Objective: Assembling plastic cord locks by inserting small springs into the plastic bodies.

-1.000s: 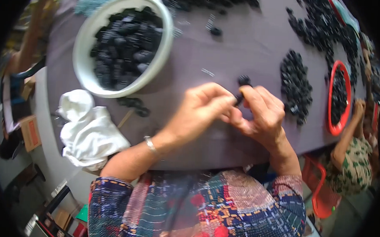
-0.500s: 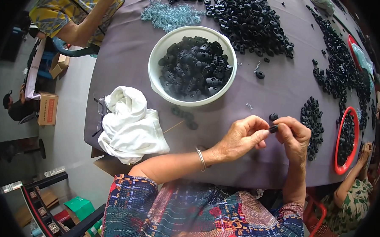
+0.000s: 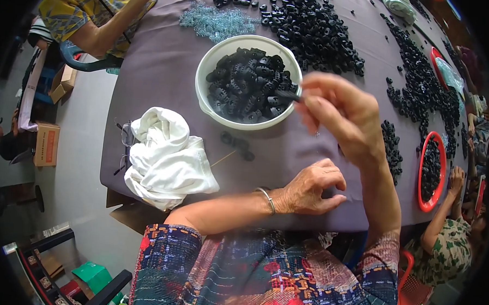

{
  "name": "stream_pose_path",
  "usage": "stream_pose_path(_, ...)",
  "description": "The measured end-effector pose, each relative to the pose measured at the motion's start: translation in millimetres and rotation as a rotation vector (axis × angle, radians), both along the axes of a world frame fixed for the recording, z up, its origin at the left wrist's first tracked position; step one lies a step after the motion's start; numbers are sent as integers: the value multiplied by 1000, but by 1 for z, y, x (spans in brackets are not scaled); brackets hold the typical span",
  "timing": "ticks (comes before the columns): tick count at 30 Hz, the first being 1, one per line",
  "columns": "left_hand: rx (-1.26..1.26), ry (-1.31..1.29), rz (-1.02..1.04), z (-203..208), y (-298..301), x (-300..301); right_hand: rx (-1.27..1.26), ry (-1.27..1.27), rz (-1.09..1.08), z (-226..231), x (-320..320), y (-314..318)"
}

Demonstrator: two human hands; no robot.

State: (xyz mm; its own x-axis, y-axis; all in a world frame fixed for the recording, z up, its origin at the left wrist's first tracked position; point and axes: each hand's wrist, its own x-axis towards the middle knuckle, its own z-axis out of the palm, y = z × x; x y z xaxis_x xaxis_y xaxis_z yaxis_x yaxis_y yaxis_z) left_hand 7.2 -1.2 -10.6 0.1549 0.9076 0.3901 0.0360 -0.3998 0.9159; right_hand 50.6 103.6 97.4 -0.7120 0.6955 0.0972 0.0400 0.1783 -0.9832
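My right hand (image 3: 344, 121), blurred by motion, is raised at the right rim of a white round bowl (image 3: 202, 100). Its thumb and fingers pinch a small black plastic piece, seemingly a cord lock (image 3: 288, 95), over the bowl's edge. Inside the bowl lies a heap of similar black cord locks (image 3: 242, 84). My left hand (image 3: 313, 187), a bangle on its wrist, rests near the table's front edge. Its fingers are loosely bent with the thumb apart, and nothing shows between them.
A white cloth (image 3: 168, 154) and eyeglasses (image 3: 126, 139) lie at left. Beyond the bowl are clear springs (image 3: 217, 21) and a large pile of black parts (image 3: 315, 35). Smaller black parts (image 3: 391, 150) and a red basket (image 3: 421, 187) are at right. Other people sit around the table.
My hands have parted. The right one has carried the black piece up and left to the bowl; the left has let go and dropped back toward the table edge.
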Motion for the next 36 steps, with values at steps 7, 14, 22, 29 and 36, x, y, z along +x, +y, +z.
stream_pose_path(7,225,330,30,1,3,-2,698,-342,-189,-56,19,73)
stream_pose_path(14,93,278,-12,-2,4,0,1103,-330,-61,-103,-26,62)
stream_pose_path(22,97,334,20,-4,5,1,1148,-439,126,-98,44,33)
stream_pose_path(29,99,346,19,1,7,1,1075,-408,9,-81,75,36)
stream_pose_path(36,103,356,7,-1,9,0,471,-27,22,-84,-36,88)
